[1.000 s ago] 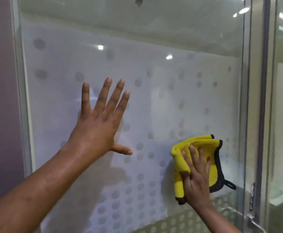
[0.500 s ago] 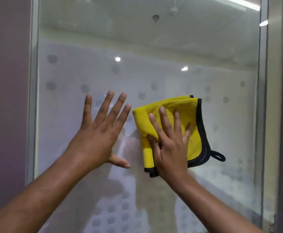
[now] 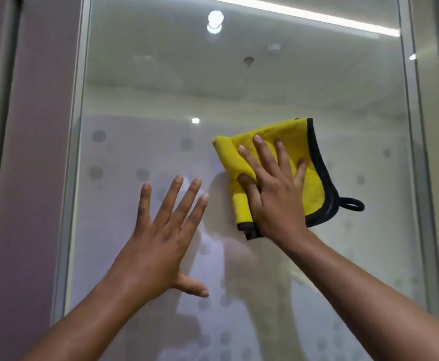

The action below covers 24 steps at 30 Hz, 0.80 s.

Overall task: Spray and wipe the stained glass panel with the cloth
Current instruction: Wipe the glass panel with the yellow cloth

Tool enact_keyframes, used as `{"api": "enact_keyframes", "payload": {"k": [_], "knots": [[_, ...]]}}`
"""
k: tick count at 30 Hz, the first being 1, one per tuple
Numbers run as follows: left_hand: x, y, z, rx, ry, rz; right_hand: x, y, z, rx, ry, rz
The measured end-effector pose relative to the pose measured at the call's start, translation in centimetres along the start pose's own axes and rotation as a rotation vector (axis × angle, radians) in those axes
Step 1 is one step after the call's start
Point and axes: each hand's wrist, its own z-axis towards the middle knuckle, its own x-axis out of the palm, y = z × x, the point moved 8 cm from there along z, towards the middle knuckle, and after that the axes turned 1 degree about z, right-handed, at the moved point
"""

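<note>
The glass panel point(image 3: 124, 204) fills the view; its lower part is frosted with grey dots, its upper part is clear. A folded yellow cloth point(image 3: 301, 142) with a black edge and hanging loop lies flat against the glass right of centre. My right hand point(image 3: 273, 194) presses it to the pane with straight, spread fingers. My left hand point(image 3: 161, 238) lies flat on the bare glass to the lower left of the cloth, fingers spread, holding nothing. No spray bottle is in view.
A metal frame post point(image 3: 72, 178) borders the panel on the left, with a mauve wall point(image 3: 25, 178) beside it. Another frame post point(image 3: 419, 178) runs down the right side. Ceiling lights reflect in the upper glass.
My right hand has slid the cloth up from the lower right of the panel to its upper middle. My left hand has stayed flat on the glass. The view has tilted upward.
</note>
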Motion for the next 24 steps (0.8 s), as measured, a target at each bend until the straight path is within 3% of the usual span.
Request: {"api": "enact_keyframes", "payload": {"k": [2,4,9,12,19,24], "knots": [[0.1,0.0,0.0,0.000,0.007,0.000,-0.1,0.3,3.2,0.174,-0.053,0.039],[0.1,0.1,-0.1,-0.007,0.017,-0.003,0.6,2.0,4.6,0.227,-0.070,0.025],[-0.1,0.2,-0.1,-0.019,0.028,0.011,1.3,5.4,4.4,-0.282,0.055,-0.055],[0.1,0.1,-0.1,-0.013,0.018,0.007,0.1,1.3,4.6,-0.320,0.078,-0.085],[0.4,0.0,-0.2,-0.006,0.031,-0.019,-4.8,-14.5,3.2,0.204,-0.055,0.018],[0.4,-0.1,-0.2,-0.008,0.061,-0.045,-7.1,-22.0,-2.7,0.620,-0.191,0.101]]}}
